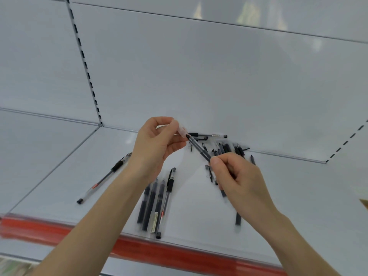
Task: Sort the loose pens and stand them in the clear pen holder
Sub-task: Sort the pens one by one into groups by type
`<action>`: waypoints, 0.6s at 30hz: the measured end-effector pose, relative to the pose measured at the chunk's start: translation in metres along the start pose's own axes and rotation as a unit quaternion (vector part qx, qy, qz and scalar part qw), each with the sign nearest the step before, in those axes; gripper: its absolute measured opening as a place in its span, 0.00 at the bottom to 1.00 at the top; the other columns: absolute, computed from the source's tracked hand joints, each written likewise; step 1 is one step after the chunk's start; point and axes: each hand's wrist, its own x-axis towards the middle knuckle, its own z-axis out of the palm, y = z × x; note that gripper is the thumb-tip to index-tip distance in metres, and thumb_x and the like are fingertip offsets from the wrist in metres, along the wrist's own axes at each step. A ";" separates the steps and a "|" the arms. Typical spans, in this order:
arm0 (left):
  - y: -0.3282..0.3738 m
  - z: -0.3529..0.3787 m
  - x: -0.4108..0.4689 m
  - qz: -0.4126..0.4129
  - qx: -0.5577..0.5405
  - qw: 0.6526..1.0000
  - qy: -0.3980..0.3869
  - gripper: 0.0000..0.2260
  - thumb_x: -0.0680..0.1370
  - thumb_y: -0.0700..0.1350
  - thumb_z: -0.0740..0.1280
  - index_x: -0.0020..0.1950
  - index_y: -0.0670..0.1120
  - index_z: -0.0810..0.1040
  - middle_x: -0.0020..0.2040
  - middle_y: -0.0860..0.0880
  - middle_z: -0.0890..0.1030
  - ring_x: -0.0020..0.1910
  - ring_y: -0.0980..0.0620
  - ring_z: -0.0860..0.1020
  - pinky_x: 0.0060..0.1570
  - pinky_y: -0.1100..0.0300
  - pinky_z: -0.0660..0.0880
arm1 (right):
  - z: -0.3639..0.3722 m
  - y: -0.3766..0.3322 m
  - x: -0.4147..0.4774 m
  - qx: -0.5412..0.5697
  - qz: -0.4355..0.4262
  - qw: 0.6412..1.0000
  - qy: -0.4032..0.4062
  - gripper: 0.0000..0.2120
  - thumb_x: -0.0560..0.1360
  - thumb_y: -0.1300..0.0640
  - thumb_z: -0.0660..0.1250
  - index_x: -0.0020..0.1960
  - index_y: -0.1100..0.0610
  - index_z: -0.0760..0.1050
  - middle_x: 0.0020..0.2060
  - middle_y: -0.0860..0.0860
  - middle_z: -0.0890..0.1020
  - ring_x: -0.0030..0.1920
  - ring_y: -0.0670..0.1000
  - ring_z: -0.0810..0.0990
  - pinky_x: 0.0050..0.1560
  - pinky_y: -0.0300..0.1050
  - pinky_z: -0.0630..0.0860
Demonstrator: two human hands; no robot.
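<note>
My right hand (237,178) pinches a dark pen (199,148) by its lower end, tip pointing up-left. My left hand (157,144) pinches a clear cap (182,130) right at the pen's tip. Below my hands, several dark pens (154,202) lie side by side on the white shelf (59,186). One clear pen with a black grip (104,177) lies alone at the left. More pens and caps (227,148) are scattered along the back of the shelf. I see no clear pen holder.
A red price strip (139,250) runs along the shelf's front edge. The white back panel (199,76) rises behind the pens, with a slotted upright (85,62) at the left. Another pen (238,220) lies under my right wrist.
</note>
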 end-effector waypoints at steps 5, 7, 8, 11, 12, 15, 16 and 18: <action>-0.006 0.005 -0.005 0.024 0.020 0.999 0.016 0.03 0.75 0.38 0.66 0.47 0.43 0.73 0.35 0.48 0.83 0.39 0.50 0.81 0.43 0.60 0.80 | 0.002 -0.002 -0.001 0.037 0.049 0.997 -0.056 0.13 0.76 0.50 0.58 0.37 0.54 0.73 0.22 0.44 0.73 0.23 0.42 0.67 0.26 0.34 0.66; -0.008 0.006 -0.006 0.025 0.009 1.000 0.004 0.04 0.75 0.37 0.66 0.49 0.43 0.75 0.35 0.49 0.83 0.39 0.51 0.82 0.42 0.60 0.80 | 0.002 -0.002 -0.002 0.083 0.070 0.992 -0.060 0.13 0.75 0.50 0.59 0.39 0.57 0.74 0.22 0.45 0.72 0.23 0.43 0.66 0.25 0.35 0.65; -0.009 0.007 -0.006 0.025 0.007 1.000 -0.001 0.05 0.75 0.37 0.66 0.49 0.43 0.76 0.35 0.48 0.83 0.39 0.51 0.82 0.43 0.61 0.80 | 0.002 -0.002 -0.003 0.100 0.076 0.991 -0.056 0.13 0.75 0.50 0.59 0.39 0.58 0.74 0.22 0.45 0.71 0.23 0.43 0.66 0.24 0.34 0.64; -0.014 0.011 -0.010 0.020 -0.003 1.000 0.007 0.04 0.74 0.37 0.67 0.47 0.44 0.78 0.36 0.46 0.83 0.40 0.49 0.82 0.46 0.58 0.80 | 0.004 0.000 -0.006 0.118 0.070 0.990 -0.023 0.12 0.77 0.53 0.60 0.38 0.58 0.73 0.23 0.44 0.70 0.24 0.42 0.64 0.24 0.33 0.63; -0.016 0.012 -0.011 0.020 -0.007 1.000 0.013 0.04 0.74 0.37 0.67 0.46 0.45 0.78 0.36 0.45 0.83 0.41 0.48 0.82 0.46 0.57 0.80 | 0.005 0.002 -0.007 0.115 0.063 0.991 -0.011 0.12 0.77 0.53 0.60 0.37 0.57 0.72 0.23 0.44 0.69 0.24 0.42 0.64 0.25 0.33 0.62; -0.019 0.013 -0.012 0.016 -0.007 1.000 0.013 0.04 0.73 0.38 0.68 0.46 0.45 0.79 0.37 0.44 0.83 0.41 0.48 0.82 0.45 0.58 0.80 | 0.006 0.005 -0.007 0.109 0.052 0.993 0.004 0.13 0.77 0.54 0.61 0.35 0.56 0.70 0.23 0.45 0.69 0.24 0.43 0.63 0.26 0.34 0.62; -0.020 0.012 -0.011 0.013 0.003 1.000 0.011 0.04 0.73 0.38 0.68 0.46 0.45 0.79 0.37 0.45 0.83 0.41 0.49 0.82 0.44 0.59 0.80 | 0.005 0.006 -0.006 0.109 0.056 0.992 -0.003 0.13 0.76 0.53 0.61 0.35 0.57 0.71 0.23 0.45 0.69 0.24 0.44 0.64 0.26 0.34 0.63; -0.021 0.008 -0.009 0.002 0.036 0.999 0.009 0.03 0.73 0.38 0.68 0.45 0.45 0.79 0.34 0.47 0.83 0.37 0.52 0.82 0.39 0.62 0.79 | -0.002 0.008 -0.002 0.094 0.075 0.992 -0.042 0.12 0.75 0.53 0.60 0.35 0.58 0.72 0.22 0.46 0.72 0.23 0.44 0.67 0.25 0.34 0.65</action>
